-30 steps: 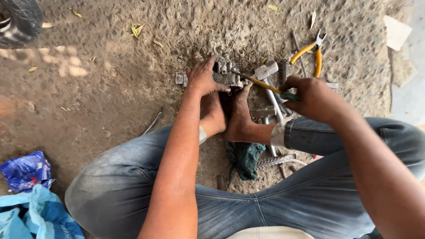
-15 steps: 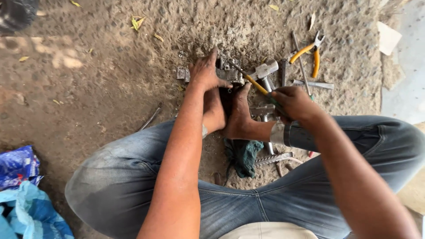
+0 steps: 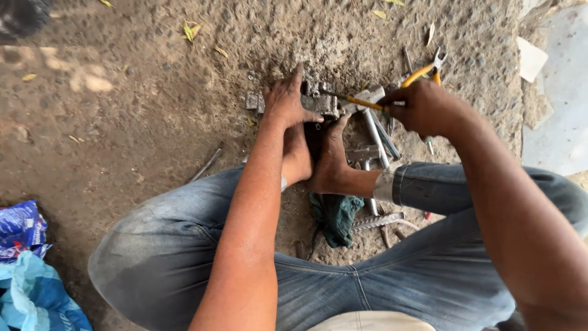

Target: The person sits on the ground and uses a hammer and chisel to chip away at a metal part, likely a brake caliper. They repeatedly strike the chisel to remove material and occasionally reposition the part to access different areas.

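Since half a second ago the right hand [image 3: 422, 107] has shifted a little right and up, bringing the screwdriver [image 3: 355, 100] closer to level, its tip now at the right end of the metal part [image 3: 315, 101]. That hand's grip is clenched around the yellow handle, the shaft pointing left. The left hand [image 3: 286, 101] has stayed pressed flat on the metal part, fingers spread over it, holding it down against the dirt ground [image 3: 135, 110] rather than closing around it. The part lies just beyond the toes of the two bare feet [image 3: 315, 159]. Just right of it lie a hammer [image 3: 370, 113] and, farther off, yellow-handled pliers [image 3: 429, 67]. A dark green rag [image 3: 334, 217] sits near, between the denim-clad legs. Blue plastic bags [image 3: 27, 263] lie at the near left.
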